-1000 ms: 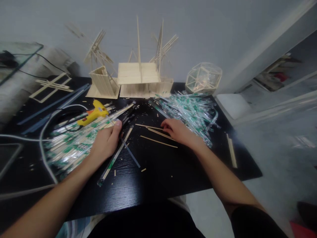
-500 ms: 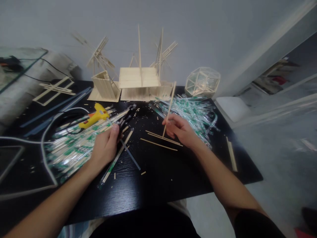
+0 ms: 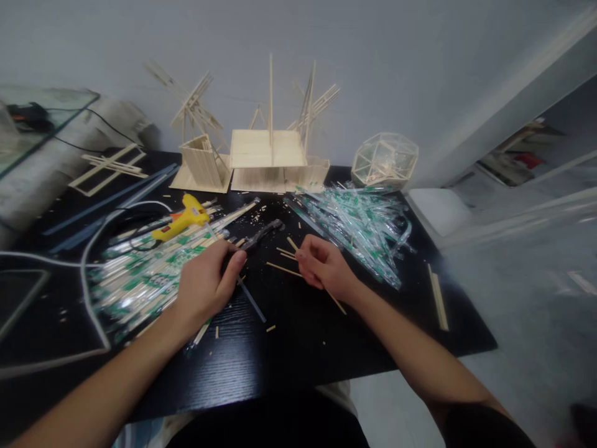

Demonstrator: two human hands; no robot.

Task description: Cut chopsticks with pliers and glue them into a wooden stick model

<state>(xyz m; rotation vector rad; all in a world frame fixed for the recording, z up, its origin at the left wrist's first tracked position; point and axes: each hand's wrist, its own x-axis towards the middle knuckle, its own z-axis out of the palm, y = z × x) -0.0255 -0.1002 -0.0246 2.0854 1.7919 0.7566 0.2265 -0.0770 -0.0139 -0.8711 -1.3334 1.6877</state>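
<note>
My left hand [image 3: 209, 277] is closed around the handles of dark pliers [image 3: 263, 235], whose head points away to the upper right. Its thumb shows; the other fingers are mostly hidden behind the hand. My right hand [image 3: 324, 264] pinches a thin wooden stick [image 3: 336, 302], which slants from upper left to lower right through the fingers. Under and beside that hand a few more thin sticks [image 3: 283, 269] lie on the black table [image 3: 289, 348]. Just right of my left hand lies a translucent glue stick [image 3: 253, 302].
A yellow glue gun [image 3: 181, 219] rests on wrapped stick bundles [image 3: 140, 274] at left, near a white cable [image 3: 84, 261]. Empty-looking wrappers [image 3: 359, 224] pile up at right. Wooden models [image 3: 268, 149] and a polyhedral frame [image 3: 385, 158] stand along the wall.
My right hand has moved down and toward me, and its stick has tipped from nearly upright to a low slant. The pliers in my left hand have swung right, toward the middle.
</note>
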